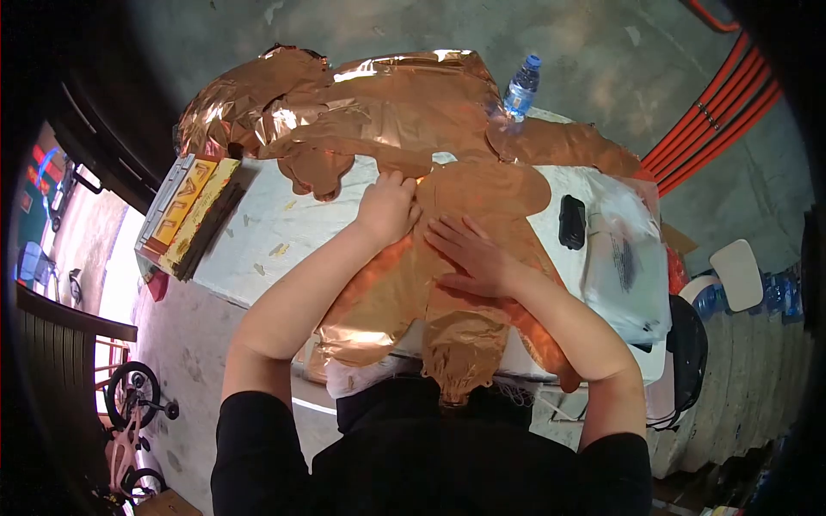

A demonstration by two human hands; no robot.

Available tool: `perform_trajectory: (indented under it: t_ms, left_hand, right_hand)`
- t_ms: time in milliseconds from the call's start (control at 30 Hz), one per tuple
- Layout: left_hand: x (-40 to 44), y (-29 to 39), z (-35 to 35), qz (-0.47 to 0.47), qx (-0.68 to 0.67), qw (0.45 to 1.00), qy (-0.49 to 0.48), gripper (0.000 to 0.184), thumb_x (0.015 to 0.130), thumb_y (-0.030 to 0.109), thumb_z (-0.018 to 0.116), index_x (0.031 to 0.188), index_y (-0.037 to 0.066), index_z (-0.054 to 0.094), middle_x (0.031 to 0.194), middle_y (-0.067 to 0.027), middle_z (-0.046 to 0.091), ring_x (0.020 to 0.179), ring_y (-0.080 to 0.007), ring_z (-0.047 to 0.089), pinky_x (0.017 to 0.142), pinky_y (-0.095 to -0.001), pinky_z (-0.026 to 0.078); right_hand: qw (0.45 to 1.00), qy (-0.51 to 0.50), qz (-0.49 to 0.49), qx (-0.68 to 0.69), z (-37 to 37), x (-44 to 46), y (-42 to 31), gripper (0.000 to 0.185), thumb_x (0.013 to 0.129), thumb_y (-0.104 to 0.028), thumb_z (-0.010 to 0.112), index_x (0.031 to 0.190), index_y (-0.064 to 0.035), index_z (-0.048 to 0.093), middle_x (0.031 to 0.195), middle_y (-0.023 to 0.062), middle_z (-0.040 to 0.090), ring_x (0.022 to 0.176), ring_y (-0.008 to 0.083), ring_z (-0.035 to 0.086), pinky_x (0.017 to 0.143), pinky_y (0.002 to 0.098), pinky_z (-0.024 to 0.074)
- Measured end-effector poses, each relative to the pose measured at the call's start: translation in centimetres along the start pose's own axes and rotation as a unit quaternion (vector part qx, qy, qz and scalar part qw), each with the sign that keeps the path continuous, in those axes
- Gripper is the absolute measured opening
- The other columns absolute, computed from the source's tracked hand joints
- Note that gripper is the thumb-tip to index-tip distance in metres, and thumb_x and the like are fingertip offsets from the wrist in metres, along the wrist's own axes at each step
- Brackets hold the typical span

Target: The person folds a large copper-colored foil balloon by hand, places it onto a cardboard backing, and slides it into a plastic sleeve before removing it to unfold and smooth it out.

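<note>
A flat, uninflated copper-coloured foil balloon [379, 301] with rounded lobes lies across the near side of the white table, its lower end hanging toward my lap. My left hand [389, 206] is closed at the balloon's upper left edge, fingers curled over the foil. Fingers spread, my right hand [467, 255] lies flat on the middle of the same balloon. Beyond both hands, a heap of more copper foil balloons [396, 99] is spread over the table's far side, crumpled and shiny. What the left fingertips pinch is partly hidden.
A water bottle [522, 89] stands at the far edge. On the white table [249, 232], a worn box with yellow panels [189, 215] sits left; a black case [571, 222] and clear plastic bag [626, 267] lie right. Red rails [718, 107] and a bicycle [133, 413] are beyond.
</note>
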State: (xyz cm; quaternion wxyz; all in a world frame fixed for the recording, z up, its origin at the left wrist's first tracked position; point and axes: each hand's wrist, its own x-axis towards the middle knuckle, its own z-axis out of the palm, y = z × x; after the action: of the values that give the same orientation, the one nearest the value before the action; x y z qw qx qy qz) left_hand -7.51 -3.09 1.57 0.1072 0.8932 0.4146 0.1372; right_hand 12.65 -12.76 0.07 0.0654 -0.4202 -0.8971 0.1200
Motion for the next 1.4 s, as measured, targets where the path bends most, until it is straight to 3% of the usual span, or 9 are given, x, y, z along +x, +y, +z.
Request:
perform_trajectory:
  t_ms: [100, 167, 267, 367, 600, 700, 867, 1000, 1400]
  left_hand:
    - [0.4, 0.5, 0.4, -0.095, 0.06, 0.994, 0.011, 0.039, 0.084, 0.026, 0.065, 0.113, 0.002, 0.056, 0.118, -0.0191, 0.056, 0.112, -0.0353, 0.055, 0.086, -0.0439, 0.048]
    - [0.7, 0.7, 0.6, -0.149, -0.002, 0.989, -0.008, 0.04, 0.083, 0.027, 0.067, 0.112, 0.001, 0.057, 0.108, -0.0207, 0.062, 0.094, -0.0372, 0.062, 0.078, -0.0439, 0.051]
    - [1.2, 0.0, 0.0, -0.138, -0.097, 0.984, -0.052, 0.029, 0.083, 0.028, 0.065, 0.09, 0.0, 0.061, 0.09, -0.0201, 0.066, 0.084, -0.0381, 0.065, 0.076, -0.0444, 0.052]
    - [0.7, -0.2, 0.3, -0.103, -0.176, 0.979, -0.015, 0.027, 0.084, 0.027, 0.063, 0.085, 0.0, 0.062, 0.082, -0.0201, 0.066, 0.084, -0.0368, 0.065, 0.074, -0.0448, 0.052]
    - [1.0, -0.8, 0.3, -0.125, -0.089, 0.988, 0.022, 0.025, 0.083, 0.023, 0.066, 0.092, 0.0, 0.062, 0.081, -0.0204, 0.065, 0.077, -0.0388, 0.063, 0.069, -0.0441, 0.049]
    - [0.6, -1.2, -0.8, -0.111, -0.076, 0.991, 0.028, 0.024, 0.085, 0.021, 0.064, 0.098, 0.002, 0.061, 0.096, -0.0198, 0.065, 0.088, -0.0374, 0.062, 0.074, -0.0434, 0.049]
    - [-1.2, -3.2, 0.5, 0.171, -0.036, 0.983, 0.058, 0.035, 0.087, 0.021, 0.06, 0.117, 0.004, 0.06, 0.135, -0.0172, 0.051, 0.127, -0.0336, 0.046, 0.1, -0.0422, 0.042]
    - [-2.0, -3.5, 1.1, 0.131, -0.04, 0.99, -0.022, 0.047, 0.096, 0.028, 0.051, 0.137, 0.006, 0.047, 0.148, -0.0148, 0.038, 0.141, -0.0292, 0.029, 0.113, -0.0465, 0.025]
    - [-2.0, -4.4, 0.7, 0.144, -0.007, 0.988, -0.052, 0.056, 0.097, 0.04, 0.046, 0.144, 0.01, 0.039, 0.152, -0.0142, 0.032, 0.143, -0.0291, 0.024, 0.116, -0.0477, 0.017]
  right_hand:
    - [1.0, 0.014, -0.015, 0.002, 0.3, 0.1, 0.2, 0.076, 0.091, -0.052, 0.051, 0.149, -0.0085, 0.028, 0.154, 0.0154, 0.025, 0.145, 0.0307, 0.019, 0.118, 0.0496, 0.0091]
    - [1.0, 0.023, -0.016, 0.001, 0.7, 0.0, 0.1, 0.076, 0.091, -0.052, 0.051, 0.149, -0.0083, 0.028, 0.154, 0.0154, 0.026, 0.144, 0.031, 0.02, 0.118, 0.0502, 0.0091]
    - [0.999, 0.038, -0.025, -0.001, 0.7, -0.1, 0.4, 0.076, 0.09, -0.052, 0.051, 0.148, -0.008, 0.029, 0.154, 0.0155, 0.027, 0.144, 0.0314, 0.02, 0.117, 0.0514, 0.0093]
    - [0.999, 0.036, -0.026, 0.001, 1.1, -0.3, 0.5, 0.075, 0.09, -0.052, 0.051, 0.148, -0.008, 0.03, 0.154, 0.0153, 0.027, 0.144, 0.0318, 0.02, 0.117, 0.0517, 0.0099]
    - [1.0, 0.001, -0.02, 0.004, 0.1, 0.5, 0.9, 0.075, 0.091, -0.048, 0.053, 0.149, -0.0083, 0.026, 0.156, 0.0131, 0.022, 0.146, 0.0304, 0.016, 0.118, 0.0495, 0.0114]
    - [0.999, -0.005, -0.031, 0.004, 0.0, 0.7, 1.1, 0.075, 0.091, -0.046, 0.054, 0.149, -0.0077, 0.027, 0.155, 0.0149, 0.023, 0.146, 0.0307, 0.017, 0.118, 0.0499, 0.0115]
    - [0.999, 0.035, 0.004, 0.002, -0.7, -0.6, 0.8, 0.077, 0.09, -0.046, 0.055, 0.148, -0.0053, 0.027, 0.154, 0.0183, 0.024, 0.145, 0.032, 0.017, 0.117, 0.0504, 0.0115]
    - [0.998, 0.047, 0.039, -0.014, 0.4, -0.8, 0.1, 0.077, 0.09, -0.048, 0.054, 0.147, -0.0028, 0.028, 0.154, 0.0192, 0.024, 0.145, 0.0333, 0.018, 0.117, 0.0501, 0.0121]
    - [0.996, 0.081, 0.022, -0.034, 1.3, -0.4, 0.0, 0.079, 0.088, -0.049, 0.057, 0.147, -0.0034, 0.03, 0.154, 0.0172, 0.025, 0.144, 0.0327, 0.02, 0.116, 0.0511, 0.0132]
